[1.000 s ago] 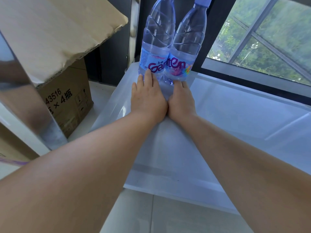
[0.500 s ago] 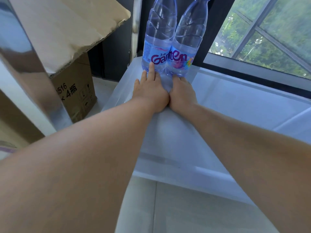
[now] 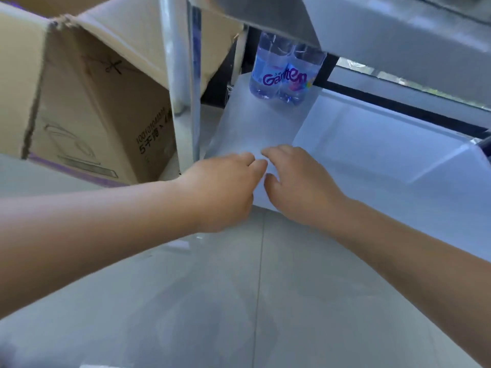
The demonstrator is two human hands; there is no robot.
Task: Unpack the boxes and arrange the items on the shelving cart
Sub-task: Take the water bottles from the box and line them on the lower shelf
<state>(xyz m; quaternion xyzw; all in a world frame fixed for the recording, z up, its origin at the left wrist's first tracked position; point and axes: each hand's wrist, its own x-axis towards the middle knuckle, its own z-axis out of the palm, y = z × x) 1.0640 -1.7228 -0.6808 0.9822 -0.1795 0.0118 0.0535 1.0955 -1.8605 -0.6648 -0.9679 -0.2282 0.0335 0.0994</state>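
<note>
Both hands off bottles since half a second ago, now pulled back to shelf front edge, frame centre. Left hand [image 3: 223, 187] and right hand [image 3: 300, 181]: grip empty, fingers loosely curled. Two water bottles [image 3: 283, 78] upright, touching, at back of cart shelf [image 3: 372, 144], upper centre. Placement looks done; open cardboard box [image 3: 87, 107] at upper left likely next.

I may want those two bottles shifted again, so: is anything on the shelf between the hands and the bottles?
Nothing visible. Bare shelf lies between the left hand, the right hand and the two bottles at its back left corner. The upper shelf overhangs and hides the bottle tops.
</note>
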